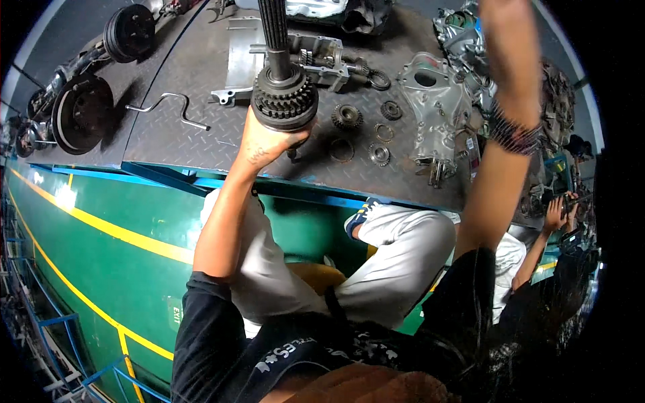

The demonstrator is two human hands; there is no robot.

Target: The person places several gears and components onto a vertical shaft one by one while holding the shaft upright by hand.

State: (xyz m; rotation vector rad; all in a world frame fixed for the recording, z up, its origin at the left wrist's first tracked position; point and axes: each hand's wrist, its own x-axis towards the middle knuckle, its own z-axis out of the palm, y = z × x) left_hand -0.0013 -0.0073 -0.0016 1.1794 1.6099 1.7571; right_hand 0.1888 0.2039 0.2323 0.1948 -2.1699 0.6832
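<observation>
My left hand [264,144] is wrapped round the lower end of a gear shaft [285,101], holding it upright above the near part of the metal bench. Its stacked gears sit just over my fingers, and the splined end points up past the top edge. My right hand [508,37] is raised high at the upper right, smeared by motion and cut off by the frame, so its fingers cannot be made out. A loose gear [347,117], a smaller gear [390,110] and several rings lie right of the shaft. Behind it rests an open gearbox housing [243,57].
A bell-shaped aluminium casing [430,101] stands on the bench [222,144] at right, with more metal parts beyond. A cranked steel handle [176,109] lies at left, near a brake drum [84,114] on an axle. At far right, a co-worker's hand [556,213] shows.
</observation>
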